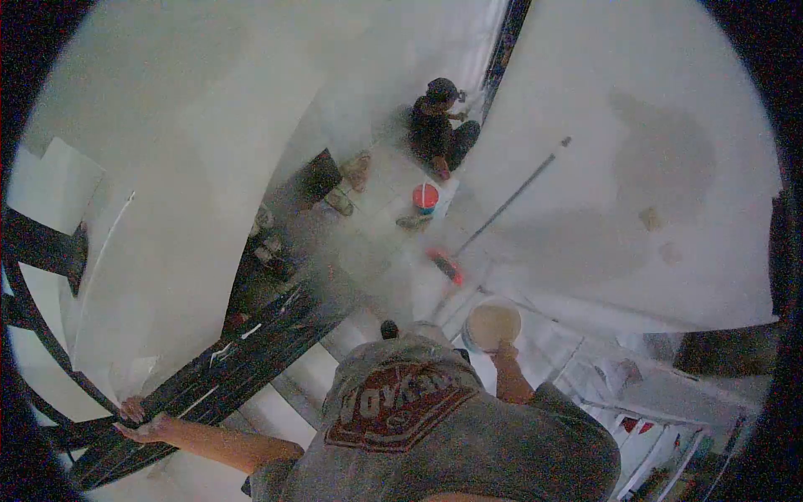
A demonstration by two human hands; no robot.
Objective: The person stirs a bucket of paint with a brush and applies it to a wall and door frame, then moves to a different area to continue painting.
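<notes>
At the lower left, my left hand is closed around the edge of a black frame, thumb and fingers on either side of it. My right hand grips the near rim of a round bucket, which looks pale inside from above. The bucket is held out in front of my right thigh. Its exact contents are too blurred to make out. My grey shirt with a dark red print fills the lower middle.
A person in dark clothes squats by the wall. Near them stands a red-topped bucket. A long-handled broom with a red head leans on the right wall. Shoes lie on the floor. Metal bars stand lower right.
</notes>
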